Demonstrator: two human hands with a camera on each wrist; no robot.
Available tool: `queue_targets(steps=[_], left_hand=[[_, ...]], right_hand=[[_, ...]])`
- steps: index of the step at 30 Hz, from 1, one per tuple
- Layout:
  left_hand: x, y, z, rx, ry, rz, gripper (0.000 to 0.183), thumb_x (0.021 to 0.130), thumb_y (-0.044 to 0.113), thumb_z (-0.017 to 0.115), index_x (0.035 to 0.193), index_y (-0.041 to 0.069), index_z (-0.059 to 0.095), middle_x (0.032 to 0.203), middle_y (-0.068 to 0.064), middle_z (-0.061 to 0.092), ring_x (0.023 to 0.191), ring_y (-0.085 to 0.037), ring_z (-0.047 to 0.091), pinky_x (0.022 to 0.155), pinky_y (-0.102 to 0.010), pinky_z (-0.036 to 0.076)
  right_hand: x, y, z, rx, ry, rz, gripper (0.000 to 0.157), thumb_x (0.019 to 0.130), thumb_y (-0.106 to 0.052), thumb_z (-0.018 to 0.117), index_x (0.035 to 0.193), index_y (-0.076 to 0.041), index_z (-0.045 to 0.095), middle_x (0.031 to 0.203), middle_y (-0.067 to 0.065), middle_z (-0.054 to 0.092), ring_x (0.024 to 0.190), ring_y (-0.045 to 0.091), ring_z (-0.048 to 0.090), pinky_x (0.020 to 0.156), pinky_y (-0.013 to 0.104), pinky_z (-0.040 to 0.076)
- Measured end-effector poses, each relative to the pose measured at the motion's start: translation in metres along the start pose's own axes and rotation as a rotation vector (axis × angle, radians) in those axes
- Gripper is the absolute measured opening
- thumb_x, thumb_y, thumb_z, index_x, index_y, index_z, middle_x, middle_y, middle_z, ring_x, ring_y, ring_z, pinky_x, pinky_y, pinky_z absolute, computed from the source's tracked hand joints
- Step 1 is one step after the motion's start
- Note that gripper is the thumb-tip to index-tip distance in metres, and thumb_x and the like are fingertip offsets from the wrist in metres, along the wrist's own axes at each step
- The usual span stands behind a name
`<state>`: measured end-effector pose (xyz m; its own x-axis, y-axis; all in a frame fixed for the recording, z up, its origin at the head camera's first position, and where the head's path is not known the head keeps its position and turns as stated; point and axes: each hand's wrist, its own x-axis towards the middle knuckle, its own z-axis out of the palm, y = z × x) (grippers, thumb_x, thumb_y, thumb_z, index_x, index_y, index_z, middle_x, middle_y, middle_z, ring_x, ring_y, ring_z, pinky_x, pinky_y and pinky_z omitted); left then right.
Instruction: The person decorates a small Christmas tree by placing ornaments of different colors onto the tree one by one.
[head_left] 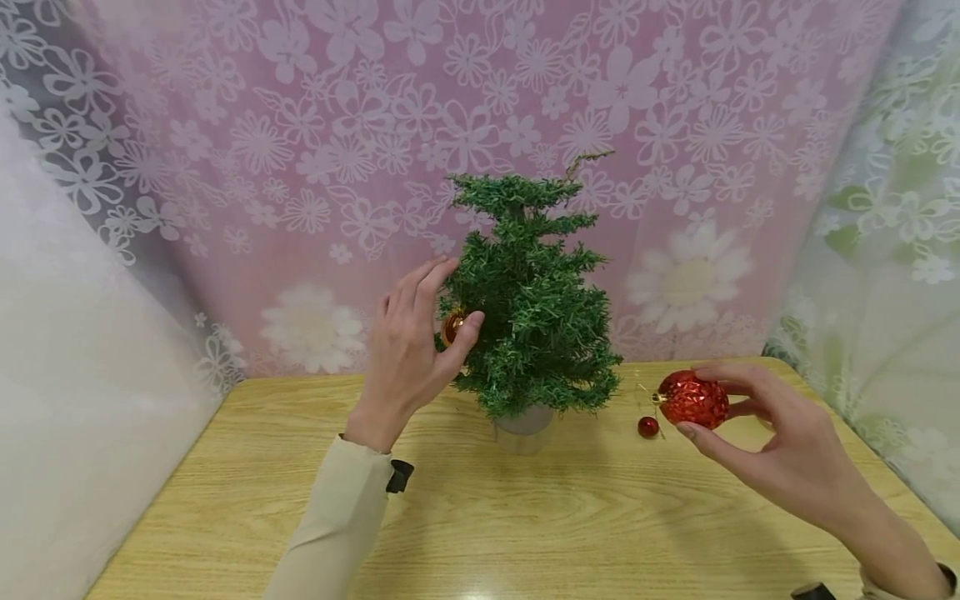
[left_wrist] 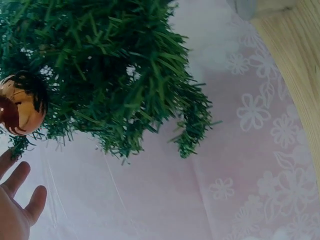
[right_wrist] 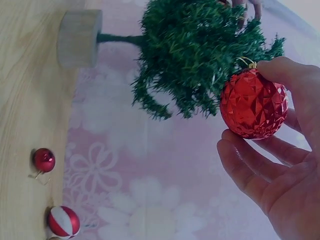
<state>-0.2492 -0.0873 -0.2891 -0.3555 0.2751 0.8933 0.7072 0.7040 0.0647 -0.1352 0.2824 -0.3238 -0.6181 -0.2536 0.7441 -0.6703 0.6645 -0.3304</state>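
A small green artificial Christmas tree [head_left: 540,308] stands upright on a round pale base [right_wrist: 79,39]. My left hand [head_left: 408,342] is at the tree's left side, fingers spread and loosely bent beside a shiny gold bauble [head_left: 452,328]. In the left wrist view that gold bauble [left_wrist: 25,105] hangs against the branches, and the visible fingers [left_wrist: 36,205] are apart from it. To the right of the tree, my right hand [head_left: 787,442] holds a red faceted bauble [right_wrist: 252,102] between thumb and fingers, its gold cap and string loop [right_wrist: 251,64] pointing toward the tree.
A small dark red bauble [head_left: 648,427] lies on the wooden table [head_left: 570,517] right of the base. Beside it, in the right wrist view, lies a red-and-white bauble [right_wrist: 64,222]. A pink floral curtain [head_left: 360,167] hangs behind the table.
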Motion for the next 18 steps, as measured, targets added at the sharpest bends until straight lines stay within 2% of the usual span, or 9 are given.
queue_targets(steps=[4, 8, 10, 12, 15, 18], left_hand=[[-0.001, 0.004, -0.003, -0.033, 0.033, -0.007, 0.06, 0.105, 0.05, 0.047, 0.148, 0.009, 0.049, 0.145, -0.014, 0.057, 0.132, -0.031, 0.054, 0.098, -0.051, 0.044], [-0.008, 0.011, -0.006, -0.031, 0.128, 0.029, 0.055, 0.104, 0.045, 0.051, 0.142, 0.006, 0.054, 0.141, -0.015, 0.06, 0.129, -0.032, 0.057, 0.096, -0.052, 0.044], [-0.012, 0.015, -0.008, -0.029, 0.183, 0.061, 0.051, 0.104, 0.042, 0.053, 0.137, 0.004, 0.058, 0.136, -0.016, 0.062, 0.124, -0.033, 0.059, 0.094, -0.051, 0.045], [-0.017, 0.022, -0.009, -0.04, 0.224, 0.099, 0.046, 0.103, 0.039, 0.055, 0.131, 0.002, 0.061, 0.131, -0.017, 0.065, 0.119, -0.033, 0.061, 0.089, -0.05, 0.045], [-0.024, 0.032, -0.011, -0.092, 0.246, 0.148, 0.04, 0.103, 0.034, 0.055, 0.125, 0.001, 0.064, 0.124, -0.017, 0.067, 0.114, -0.032, 0.063, 0.091, -0.047, 0.047], [-0.031, 0.043, -0.012, -0.149, 0.237, 0.204, 0.035, 0.104, 0.03, 0.055, 0.12, 0.001, 0.067, 0.119, -0.016, 0.068, 0.111, -0.032, 0.064, 0.091, -0.044, 0.049]], right_hand=[[0.002, -0.005, -0.001, 0.037, 0.011, -0.011, 0.074, 0.055, 0.014, 0.09, 0.124, -0.002, 0.068, 0.127, -0.009, 0.065, 0.102, -0.008, 0.062, 0.083, 0.004, 0.05], [0.004, -0.005, 0.002, 0.097, 0.046, -0.072, 0.057, 0.072, -0.01, 0.093, 0.122, 0.002, 0.068, 0.127, -0.002, 0.068, 0.105, -0.004, 0.065, 0.083, 0.004, 0.05], [0.005, -0.006, 0.003, 0.113, 0.058, -0.089, 0.054, 0.079, -0.024, 0.09, 0.121, 0.003, 0.068, 0.127, -0.001, 0.068, 0.107, -0.004, 0.065, 0.083, 0.004, 0.05], [0.005, -0.007, 0.004, 0.12, 0.061, -0.095, 0.055, 0.082, -0.031, 0.087, 0.121, 0.004, 0.068, 0.128, -0.001, 0.067, 0.109, -0.004, 0.064, 0.083, 0.004, 0.05], [0.006, -0.011, 0.005, 0.124, 0.06, -0.097, 0.056, 0.083, -0.032, 0.086, 0.121, 0.004, 0.068, 0.129, -0.001, 0.067, 0.111, -0.003, 0.064, 0.084, 0.004, 0.05], [0.007, -0.016, 0.005, 0.132, 0.059, -0.105, 0.057, 0.085, -0.037, 0.084, 0.121, 0.005, 0.068, 0.129, 0.001, 0.067, 0.113, -0.002, 0.064, 0.085, 0.004, 0.05]])
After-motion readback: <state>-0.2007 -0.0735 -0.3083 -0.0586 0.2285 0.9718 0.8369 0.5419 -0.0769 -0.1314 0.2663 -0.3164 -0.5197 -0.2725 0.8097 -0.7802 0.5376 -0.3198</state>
